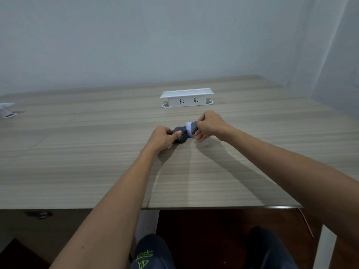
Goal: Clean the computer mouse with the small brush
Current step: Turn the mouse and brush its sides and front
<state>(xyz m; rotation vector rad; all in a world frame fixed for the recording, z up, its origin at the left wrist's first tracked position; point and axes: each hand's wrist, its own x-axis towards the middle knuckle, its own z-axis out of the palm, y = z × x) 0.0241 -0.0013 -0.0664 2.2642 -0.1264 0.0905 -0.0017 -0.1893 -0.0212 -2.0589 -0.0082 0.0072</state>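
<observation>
A dark grey computer mouse lies on the wooden table, a little beyond its middle. My left hand grips the mouse from the left, thumb on its top. My right hand holds a small brush with a dark body and white bristles. The bristles rest against the right side of the mouse. Most of the brush handle is hidden inside my right fist.
A white socket box stands raised out of the table just behind my hands. A second white box sits at the far left edge. A grey wall runs along the back, and the table's front edge lies above my knees.
</observation>
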